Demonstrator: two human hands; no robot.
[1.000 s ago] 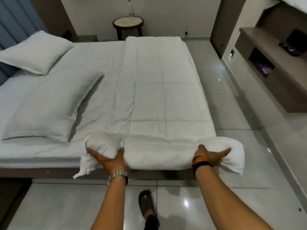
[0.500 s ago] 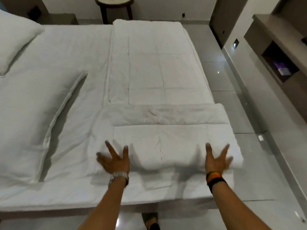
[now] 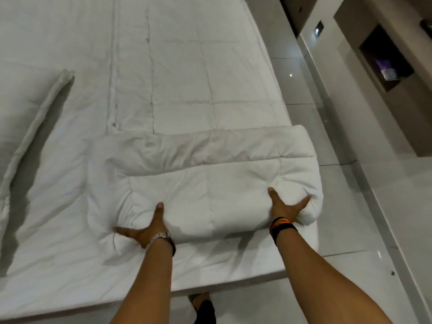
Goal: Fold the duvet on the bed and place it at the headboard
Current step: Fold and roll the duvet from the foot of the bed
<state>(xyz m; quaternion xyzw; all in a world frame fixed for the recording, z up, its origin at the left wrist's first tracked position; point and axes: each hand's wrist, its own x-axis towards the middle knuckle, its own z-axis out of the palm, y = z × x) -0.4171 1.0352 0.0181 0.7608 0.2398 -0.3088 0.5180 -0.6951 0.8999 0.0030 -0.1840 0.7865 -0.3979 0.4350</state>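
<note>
A white quilted duvet (image 3: 201,94) lies in a long strip down the right side of the bed (image 3: 58,230). Its near end is folded over into a thick bundle (image 3: 210,183). My left hand (image 3: 147,228), with a metal watch on the wrist, grips the bundle's near left edge, thumb on top and fingers tucked under. At the bundle's near right corner my right hand (image 3: 284,206), wearing dark wristbands, holds on in the same way. The headboard is out of view.
A large white pillow (image 3: 25,108) lies on the bed's left side. Glossy tiled floor (image 3: 332,188) runs along the right of the bed. A wall unit with an open niche (image 3: 385,59) stands at the far right. My foot (image 3: 203,305) shows below the bed edge.
One second ago my hands held the duvet's rolled end at the bed's edge. That end has since been folded forward onto the strip, and both hands have gone from spread flat to gripping the fold.
</note>
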